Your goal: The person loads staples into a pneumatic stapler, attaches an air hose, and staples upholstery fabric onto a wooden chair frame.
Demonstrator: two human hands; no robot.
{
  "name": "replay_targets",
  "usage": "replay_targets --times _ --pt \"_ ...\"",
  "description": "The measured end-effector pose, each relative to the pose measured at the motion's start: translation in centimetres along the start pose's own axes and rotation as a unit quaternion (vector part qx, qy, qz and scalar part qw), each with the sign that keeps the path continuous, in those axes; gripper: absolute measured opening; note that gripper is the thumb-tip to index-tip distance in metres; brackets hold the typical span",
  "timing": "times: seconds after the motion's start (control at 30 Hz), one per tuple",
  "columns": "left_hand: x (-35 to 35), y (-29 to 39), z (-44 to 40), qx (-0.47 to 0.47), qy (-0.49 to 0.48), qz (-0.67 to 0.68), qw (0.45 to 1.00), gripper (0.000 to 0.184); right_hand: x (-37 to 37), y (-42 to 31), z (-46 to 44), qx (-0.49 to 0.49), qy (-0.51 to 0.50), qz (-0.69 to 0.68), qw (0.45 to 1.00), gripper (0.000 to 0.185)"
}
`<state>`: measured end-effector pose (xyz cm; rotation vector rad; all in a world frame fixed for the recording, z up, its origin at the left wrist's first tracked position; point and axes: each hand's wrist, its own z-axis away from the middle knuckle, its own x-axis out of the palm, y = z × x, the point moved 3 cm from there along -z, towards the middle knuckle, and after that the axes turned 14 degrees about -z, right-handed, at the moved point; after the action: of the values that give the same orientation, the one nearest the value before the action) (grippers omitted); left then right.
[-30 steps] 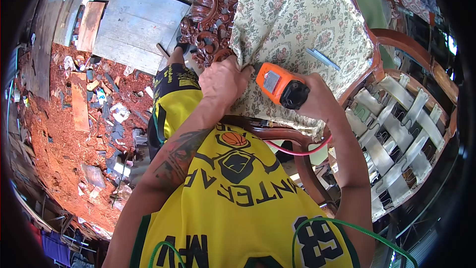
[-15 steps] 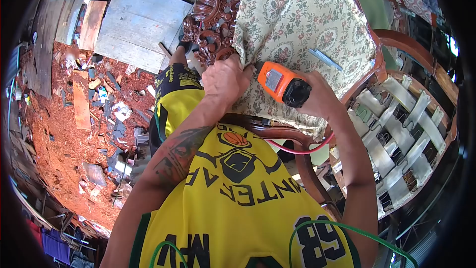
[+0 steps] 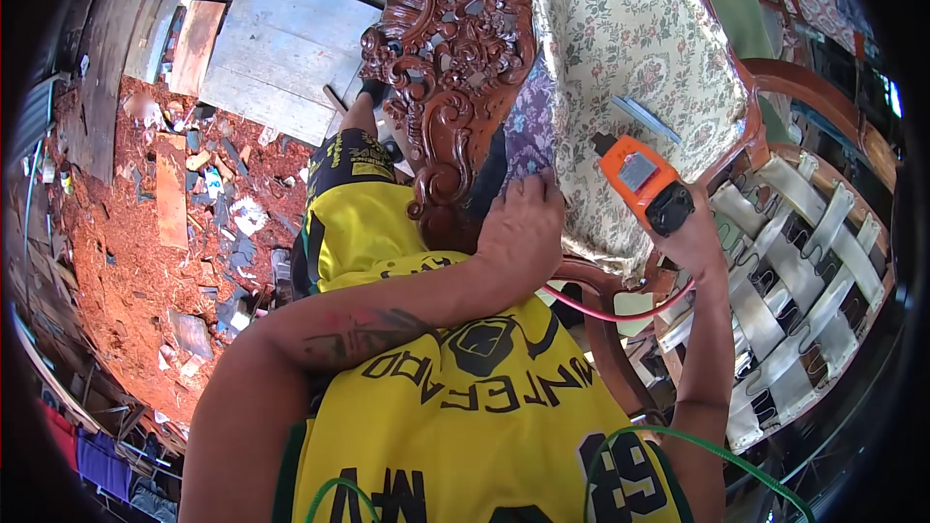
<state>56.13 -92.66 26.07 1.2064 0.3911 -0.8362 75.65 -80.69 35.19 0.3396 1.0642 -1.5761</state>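
Observation:
In the head view, cream floral upholstery fabric (image 3: 630, 48) lies over the chair's back, beside its carved, glossy wooden frame (image 3: 450, 87). My left hand (image 3: 525, 228) is closed at the fabric's near-left edge, with fingers bent and fingertips partly hidden. Purple patterned cloth (image 3: 531, 121) shows between the cream fabric and the carving. My right hand (image 3: 693, 242) grips an orange staple gun (image 3: 635, 174), its nose pointing up and left over the fabric. A red hose (image 3: 620, 315) runs below the right hand. Thin staple strips (image 3: 647, 119) rest on the fabric.
To the right is a seat frame with woven webbing and springs (image 3: 785, 281), below a curved wooden arm (image 3: 823, 92). Wooden boards (image 3: 281, 53) and scattered scraps (image 3: 218, 184) cover the reddish ground at left. A green cord (image 3: 717, 455) crosses my shirt.
The cream fabric's left edge has shifted right, exposing more carving and the purple cloth. My left hand has moved right and down. The staple gun has moved right and turned more upward.

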Motion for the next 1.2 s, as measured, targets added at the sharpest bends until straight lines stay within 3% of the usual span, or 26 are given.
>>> replay_targets --times 0.17,0.23,0.37,0.43,0.53,0.6,0.67,0.7,0.77,0.87,1.1,1.2 --pt "-0.1 -0.1 0.4 0.005 0.035 0.07 0.997 0.019 0.7 0.8 -0.6 0.13 -0.065 -0.054 0.988 0.049" --pt "-0.1 0.7 -0.6 -0.029 0.041 0.184 0.982 0.017 1.1 1.2 -0.6 0.124 -0.059 -0.024 0.99 0.05" --pt "-0.8 0.4 -1.8 -0.059 0.034 0.177 0.982 0.029 0.9 0.0 -1.0 0.105 -0.056 0.003 0.993 0.056" --pt "-2.8 -1.9 -0.4 -0.088 -0.21 -0.079 0.971 0.067 0.8 2.2 -0.6 0.119 -0.041 -0.013 0.992 0.056" --pt "-2.3 -2.0 0.6 -0.036 -0.194 -0.179 0.964 0.078 1.1 3.3 -0.5 0.128 -0.037 -0.032 0.991 0.056" --pt "-2.4 -1.8 0.3 -0.024 -0.212 -0.167 0.963 0.082 0.9 2.6 -0.5 0.126 -0.039 -0.032 0.991 0.056" --pt "-2.1 -2.5 0.4 -0.095 -0.223 -0.137 0.96 0.084 0.8 0.2 -0.7 -0.004 -0.01 -0.016 1.0 0.028" --pt "-1.7 -2.6 0.4 -0.096 -0.226 -0.136 0.96 0.084 0.9 0.4 -0.6 -0.002 -0.012 -0.017 1.0 0.028" --pt "-1.2 -2.7 -0.1 -0.129 -0.143 -0.035 0.981 0.092 1.1 1.9 -0.5 0.137 -0.063 -0.032 0.988 0.058" --pt "-0.4 -2.2 -0.9 -0.09 -0.162 -0.036 0.982 0.095 1.2 1.3 -0.7 0.153 -0.069 -0.042 0.985 0.06" --pt "0.8 -2.3 0.1 -0.024 -0.135 -0.202 0.97 0.087 0.9 -0.8 -0.1 0.127 -0.034 0.016 0.991 0.065" --pt "0.9 -2.4 -0.3 -0.029 -0.139 -0.18 0.973 0.085 0.9 -1.3 -0.5 0.127 -0.037 0.005 0.991 0.063"
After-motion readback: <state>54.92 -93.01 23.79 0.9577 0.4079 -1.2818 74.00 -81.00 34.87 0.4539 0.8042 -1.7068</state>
